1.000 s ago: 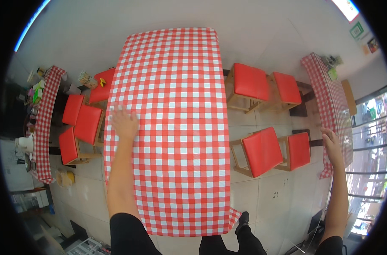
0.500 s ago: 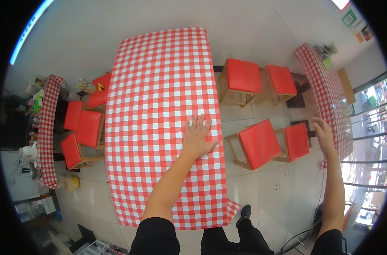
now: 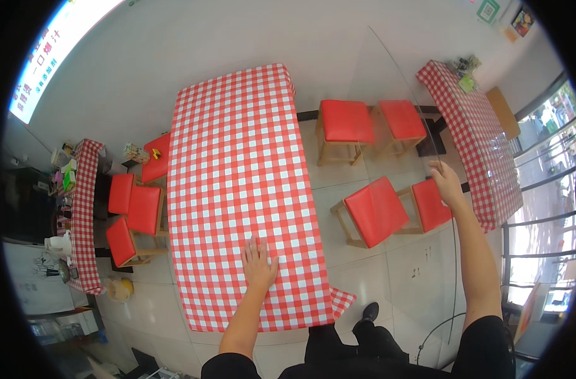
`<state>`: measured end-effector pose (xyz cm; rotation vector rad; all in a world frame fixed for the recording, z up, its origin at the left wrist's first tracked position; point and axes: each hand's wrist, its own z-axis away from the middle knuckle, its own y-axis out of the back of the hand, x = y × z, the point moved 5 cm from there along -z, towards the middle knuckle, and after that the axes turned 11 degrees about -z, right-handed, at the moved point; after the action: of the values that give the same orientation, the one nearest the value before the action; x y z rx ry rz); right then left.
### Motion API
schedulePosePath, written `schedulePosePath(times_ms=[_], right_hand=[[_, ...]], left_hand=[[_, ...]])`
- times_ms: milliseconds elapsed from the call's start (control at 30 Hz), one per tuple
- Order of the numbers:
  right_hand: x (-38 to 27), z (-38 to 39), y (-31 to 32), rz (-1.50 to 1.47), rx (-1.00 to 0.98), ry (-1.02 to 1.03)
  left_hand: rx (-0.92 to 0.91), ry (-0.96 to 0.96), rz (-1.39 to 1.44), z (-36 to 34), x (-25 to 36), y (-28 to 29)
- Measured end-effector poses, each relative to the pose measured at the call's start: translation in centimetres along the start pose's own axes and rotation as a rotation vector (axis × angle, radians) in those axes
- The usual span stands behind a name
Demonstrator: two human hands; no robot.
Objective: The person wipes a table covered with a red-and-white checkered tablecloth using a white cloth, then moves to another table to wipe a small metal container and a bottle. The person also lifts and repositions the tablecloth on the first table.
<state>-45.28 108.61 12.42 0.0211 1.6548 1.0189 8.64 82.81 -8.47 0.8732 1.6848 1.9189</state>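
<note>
Resting palm-down on the near part of one central checked cloth point(image 3: 237, 177), the left hand point(image 3: 260, 273) is seen spread open, nothing held. Over to the right, one clear sheet point(image 3: 396, 85) is gripped at its edge by the curled right hand point(image 3: 449, 184). Four red stools point(image 3: 374, 211) are counted right, four red seats point(image 3: 144, 210) left; two side tables point(image 3: 471, 145) are spotted, one either side.

Clear sheet point(image 3: 389, 82) smooth, glossy; tablecloth point(image 3: 240, 180) smooth; stool seats point(image 3: 345, 120) leather-like, legs point(image 3: 321, 153) wood.
</note>
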Motion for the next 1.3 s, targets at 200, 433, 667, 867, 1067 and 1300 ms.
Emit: schedulePosePath(times_ms=[200,433,667,867,1067,1300], right_hand=[[0.2,-0.3,-1.4,0.066,-0.004,-0.003],[0.0,-0.4,-0.6,0.139,0.011,0.079],[-0.3,-0.6,-1.0,0.168,0.007,0.009],[-2.5,0.7,-0.3,0.114,-0.101,-0.101],[-1.8,0.9,0.3,0.096,-0.121,-0.127],[-1.9,0.9,0.7,0.069,-0.116,-0.128]], left_hand=[[-0.172,-0.011,-0.050,17.5,3.8,-2.3],[-0.285,-0.080,0.018,34.3,11.5,-3.1],[-0.452,0.255,0.416,37.4,23.8,-1.6],[-0.228,0.104,0.915,25.6,43.7,8.2],[-0.314,0.147,0.713,20.7,53.8,13.4],[-0.233,0.105,0.454,16.7,54.1,13.6]])
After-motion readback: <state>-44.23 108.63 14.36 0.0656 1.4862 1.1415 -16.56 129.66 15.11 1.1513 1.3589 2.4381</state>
